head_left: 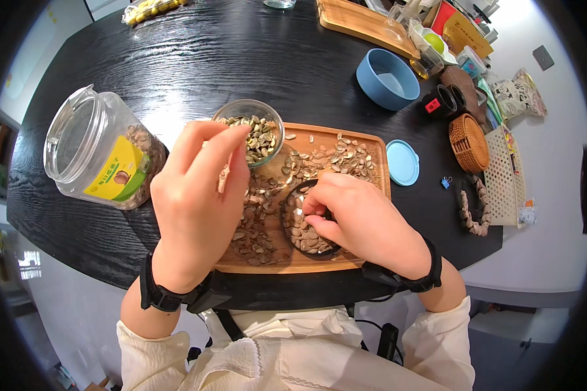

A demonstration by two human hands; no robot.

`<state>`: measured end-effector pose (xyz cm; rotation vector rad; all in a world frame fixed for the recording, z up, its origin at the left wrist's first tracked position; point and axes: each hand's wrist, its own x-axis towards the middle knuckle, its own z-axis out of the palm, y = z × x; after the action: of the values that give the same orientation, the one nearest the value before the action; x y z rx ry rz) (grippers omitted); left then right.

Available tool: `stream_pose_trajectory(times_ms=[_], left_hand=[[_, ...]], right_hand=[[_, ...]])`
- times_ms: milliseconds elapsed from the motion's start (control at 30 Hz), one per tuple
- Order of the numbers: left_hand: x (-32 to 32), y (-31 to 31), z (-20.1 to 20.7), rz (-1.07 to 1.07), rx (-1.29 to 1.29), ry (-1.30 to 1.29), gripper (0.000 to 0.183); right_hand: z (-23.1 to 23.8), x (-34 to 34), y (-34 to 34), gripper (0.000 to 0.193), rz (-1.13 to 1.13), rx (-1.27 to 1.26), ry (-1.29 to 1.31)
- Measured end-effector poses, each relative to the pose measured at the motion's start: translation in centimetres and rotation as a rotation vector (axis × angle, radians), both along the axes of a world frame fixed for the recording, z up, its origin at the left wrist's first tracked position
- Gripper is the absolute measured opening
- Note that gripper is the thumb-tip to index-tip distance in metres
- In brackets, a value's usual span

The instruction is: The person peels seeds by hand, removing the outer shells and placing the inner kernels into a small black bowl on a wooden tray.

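Observation:
My left hand [201,189] is raised just beside and over the near left rim of a glass bowl [282,133] of green pumpkin seed kernels [261,138]. Its fingers are pinched together; whatever they hold is hidden. Over a black-rimmed round dish [314,255] full of brown unshelled seeds [304,236], my right hand [359,218] bends its fingers, thumb and index close together. I cannot make out a seed between them. Both vessels are at a wooden tray [365,138], where shells and brown seeds [261,241] lie scattered.
A clear plastic jar [78,153], lid off and partly filled with seeds, stands on the left. To the right are a blue bowl [388,79], a light blue lid [403,163], a woven round holder [469,143] and a black cup [439,102]. Another wooden tray [365,26] lies farther back.

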<state>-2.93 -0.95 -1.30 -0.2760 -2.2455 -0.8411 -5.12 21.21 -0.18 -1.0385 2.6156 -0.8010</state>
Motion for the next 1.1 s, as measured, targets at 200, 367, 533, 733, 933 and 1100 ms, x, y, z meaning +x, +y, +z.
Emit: stream_pose_trajectory(times_ms=[200,367,533,733,933,1100], left_hand=[[0.5,0.9,-0.1,-0.247,0.076,0.028,0.025],[1.5,1.4,0.7,-0.468,0.109,-0.280,0.024],[1.7,1.7,0.3,-0.527,0.220,-0.455,0.021],[1.6,2.1,-0.2,-0.557,0.188,-0.395,0.020],[2.0,2.5,-0.1,-0.465,0.327,-0.493,0.019],[1.8,2.5,-0.2,-0.486,0.339,-0.536,0.020]], right_hand=[[0.5,-0.6,0.1,0.013,0.046,0.072,-0.054],[1.1,-0.9,0.9,0.014,0.077,0.027,-0.085],[2.6,-0.7,1.2,0.012,-0.073,-0.159,-0.279],[1.6,0.1,1.3,0.011,-0.145,-0.312,-0.286],[1.0,1.1,0.9,0.011,-0.266,-0.449,-0.226],[0.6,1.4,0.6,0.012,-0.288,-0.484,-0.160]])
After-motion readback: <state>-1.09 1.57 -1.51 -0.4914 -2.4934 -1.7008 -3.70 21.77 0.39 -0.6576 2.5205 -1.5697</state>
